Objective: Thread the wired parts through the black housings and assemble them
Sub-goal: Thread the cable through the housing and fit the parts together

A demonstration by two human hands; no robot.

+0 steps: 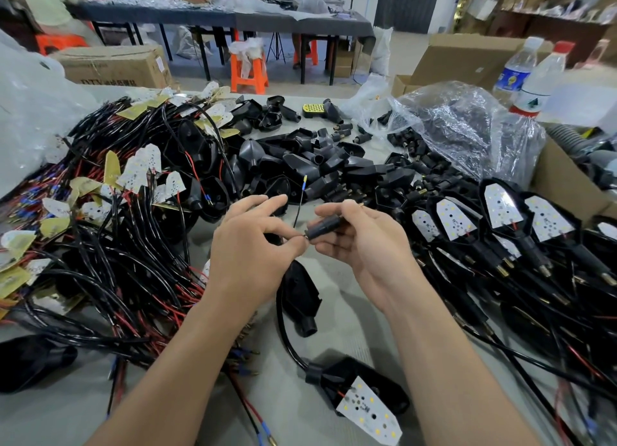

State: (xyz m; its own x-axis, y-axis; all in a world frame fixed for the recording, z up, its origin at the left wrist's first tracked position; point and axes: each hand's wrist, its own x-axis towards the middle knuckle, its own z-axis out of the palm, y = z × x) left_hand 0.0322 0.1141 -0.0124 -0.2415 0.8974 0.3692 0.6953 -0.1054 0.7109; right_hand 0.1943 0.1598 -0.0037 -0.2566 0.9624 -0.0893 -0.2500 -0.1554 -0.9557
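Now L hand (247,245) pinches wire (298,208), R hand (360,242) sleeve (322,230)

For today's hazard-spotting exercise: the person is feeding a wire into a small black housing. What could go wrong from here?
1. The left hand pinches the wire at the mouth of the small black housing in the right hand; the wire could buckle or miss the opening.
2. The loose lead stands free above the hands and may be left outside the housing.

Two hands (253,248), two labelled bottles (512,75), and black housings (300,168) and wired boards (140,170) beyond counting.
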